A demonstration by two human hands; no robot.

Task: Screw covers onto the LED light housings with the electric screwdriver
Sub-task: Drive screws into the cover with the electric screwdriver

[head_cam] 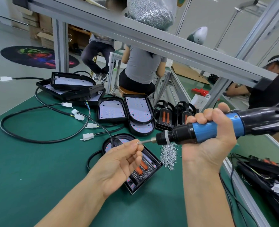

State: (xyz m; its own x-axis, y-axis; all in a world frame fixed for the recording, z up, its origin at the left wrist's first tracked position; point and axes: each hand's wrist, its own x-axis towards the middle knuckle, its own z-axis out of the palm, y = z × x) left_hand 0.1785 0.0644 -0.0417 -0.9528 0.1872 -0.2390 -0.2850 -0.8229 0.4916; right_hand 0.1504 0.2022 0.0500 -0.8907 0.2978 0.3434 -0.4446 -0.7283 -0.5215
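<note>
My right hand (212, 133) grips the blue and black electric screwdriver (217, 130), held level with its bit pointing left. My left hand (124, 159) pinches a small screw (138, 143) at the tip of the bit. Under my left hand lies a black LED light housing (145, 174) with its cover on, showing two orange inserts; the hand hides part of it. A heap of loose silver screws (169, 154) lies on the green mat just right of that housing.
Open housings with white LED boards (110, 110) and black covers (165, 115) are stacked further back. Black cables with white connectors (87, 136) loop across the mat at left. An aluminium frame rail (152, 41) crosses overhead, and people sit working behind it. More cabled parts (266, 176) lie at right.
</note>
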